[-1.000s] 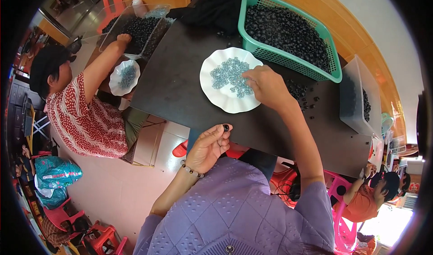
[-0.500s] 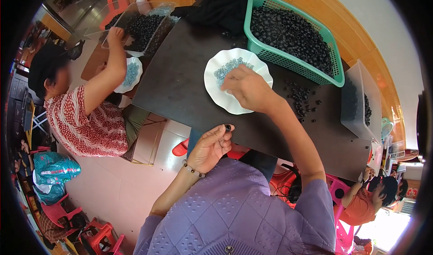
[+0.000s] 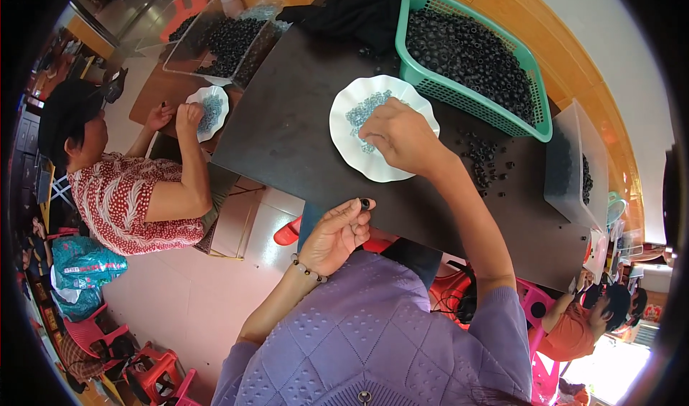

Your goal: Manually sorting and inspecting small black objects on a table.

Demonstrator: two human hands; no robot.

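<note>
My left hand (image 3: 336, 239) pinches a small black ring-shaped piece (image 3: 365, 204) between thumb and fingertips, just off the front edge of the dark table (image 3: 280, 112). Over a white scalloped plate (image 3: 344, 144), my right hand (image 3: 402, 139) reaches down with thumb and fingers pressed together. Small clear bluish pieces (image 3: 364, 110) lie heaped on that plate, right beside the fingertips. Whether a piece sits in the right pinch is hidden by the fingers.
Behind the plate stands a green basket (image 3: 466, 106) full of black pieces; others (image 3: 482, 163) lie scattered beside it. A clear bin (image 3: 570, 166) is at the right and black cloth (image 3: 341, 15) at the back. On the left a co-worker (image 3: 143, 201) sits by another plate (image 3: 221, 112).
My right fingertips have drawn together among the clear pieces. My left hand keeps its hold on the black piece. The co-worker's raised hand has come down from a bin to their plate.
</note>
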